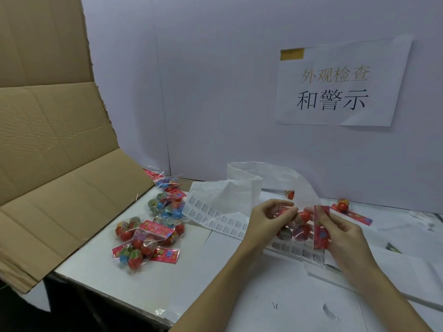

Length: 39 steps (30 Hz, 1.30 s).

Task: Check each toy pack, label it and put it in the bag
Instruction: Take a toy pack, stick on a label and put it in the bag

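Note:
I hold one toy pack (298,226), a clear pouch of red and coloured balls with a pink header card, above the table. My left hand (268,218) pinches its left end. My right hand (340,232) grips the pink card end. Below the pack lies a label sheet (215,216) printed with rows of small stickers, its backing curling up behind. Several more toy packs (148,238) lie heaped on the table to the left, with others (167,197) farther back. No bag can be told apart from the white sheets.
A large open cardboard box (55,178) leans at the left over the table edge. A white partition with a paper sign (340,85) stands behind. Loose toy balls (343,204) and a pink card (352,215) lie at the back right. White paper sheets (299,305) cover the near table.

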### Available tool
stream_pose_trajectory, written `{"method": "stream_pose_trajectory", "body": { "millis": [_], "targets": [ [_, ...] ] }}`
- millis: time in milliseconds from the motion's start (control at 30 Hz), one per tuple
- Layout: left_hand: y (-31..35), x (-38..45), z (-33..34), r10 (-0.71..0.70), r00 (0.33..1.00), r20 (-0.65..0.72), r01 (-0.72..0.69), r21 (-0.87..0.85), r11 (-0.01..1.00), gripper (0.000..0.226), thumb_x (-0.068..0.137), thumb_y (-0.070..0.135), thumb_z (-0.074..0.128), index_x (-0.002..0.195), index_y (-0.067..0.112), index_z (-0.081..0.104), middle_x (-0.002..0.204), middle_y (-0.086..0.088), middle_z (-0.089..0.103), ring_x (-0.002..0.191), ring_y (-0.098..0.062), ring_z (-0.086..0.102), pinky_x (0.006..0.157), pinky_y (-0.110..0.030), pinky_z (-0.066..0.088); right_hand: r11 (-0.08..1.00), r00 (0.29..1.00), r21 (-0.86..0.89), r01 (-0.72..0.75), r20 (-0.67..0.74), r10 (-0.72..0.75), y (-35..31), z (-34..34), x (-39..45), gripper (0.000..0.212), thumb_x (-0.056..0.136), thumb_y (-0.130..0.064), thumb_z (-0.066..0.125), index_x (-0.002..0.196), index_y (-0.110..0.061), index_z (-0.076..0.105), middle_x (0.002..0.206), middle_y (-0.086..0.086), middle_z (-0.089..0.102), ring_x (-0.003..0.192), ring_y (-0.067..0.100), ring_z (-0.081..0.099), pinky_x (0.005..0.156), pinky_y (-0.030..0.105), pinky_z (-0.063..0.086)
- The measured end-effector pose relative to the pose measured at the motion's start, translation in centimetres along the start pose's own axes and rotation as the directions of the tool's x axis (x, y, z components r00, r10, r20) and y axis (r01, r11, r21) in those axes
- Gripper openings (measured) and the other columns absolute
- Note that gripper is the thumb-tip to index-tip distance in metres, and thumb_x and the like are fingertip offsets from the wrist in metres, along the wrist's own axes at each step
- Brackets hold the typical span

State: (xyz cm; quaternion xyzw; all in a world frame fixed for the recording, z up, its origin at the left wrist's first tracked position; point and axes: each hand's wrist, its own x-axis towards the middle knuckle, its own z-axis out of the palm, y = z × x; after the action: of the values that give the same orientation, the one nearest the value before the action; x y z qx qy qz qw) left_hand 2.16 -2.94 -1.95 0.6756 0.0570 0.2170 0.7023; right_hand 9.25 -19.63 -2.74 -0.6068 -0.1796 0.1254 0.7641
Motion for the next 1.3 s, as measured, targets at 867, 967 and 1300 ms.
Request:
{"method": "stream_pose_trajectory", "body": {
  "millis": [867,967,1300],
  "targets": [
    [-0.3,1.1,-0.2,-0.118,0.992,-0.047,0.112,-0.117,0.987,0.055,0.098,0.063,0.047,0.138,0.028,0.058,0.131,0.006,0.060,0.117,-0.016,0.065,0.084,-0.026,0.060,0.977,0.981,-0.131,0.166,0.125,-0.150,0.4,-0.6,0.2,0.031,0.092,-0.033,0.071,0.120,-0.021,0.079,0.122,-0.003,0.076,0.115,0.015,0.072,0.097,0.022,0.056],
    [-0.8,1.4,-0.3,-0.207,0.975,-0.078,0.187,-0.211,0.959,0.053,0.099,0.039,0.067,0.140,0.010,0.052,0.128,-0.014,0.067,0.108,-0.023,0.074,0.096,-0.033,0.059,0.992,0.980,0.002,0.127,0.152,-0.126,0.1,-0.8,0.2,0.026,0.098,-0.025,0.066,0.118,-0.013,0.079,0.124,0.007,0.075,0.119,0.022,0.070,0.096,0.022,0.055],
    [-1.4,1.8,-1.3,-0.113,0.990,0.089,0.131,-0.244,0.961,0.041,0.082,0.006,0.085,0.120,0.018,0.076,0.116,-0.013,0.077,0.113,-0.024,0.071,0.088,-0.019,0.055,0.998,0.999,0.048,0.051,0.002,-0.052,0.2,-0.5,0.5,0.043,0.085,-0.047,0.077,0.125,-0.031,0.069,0.115,0.009,0.078,0.107,0.030,0.075,0.100,0.052,0.055]
  ]
}}
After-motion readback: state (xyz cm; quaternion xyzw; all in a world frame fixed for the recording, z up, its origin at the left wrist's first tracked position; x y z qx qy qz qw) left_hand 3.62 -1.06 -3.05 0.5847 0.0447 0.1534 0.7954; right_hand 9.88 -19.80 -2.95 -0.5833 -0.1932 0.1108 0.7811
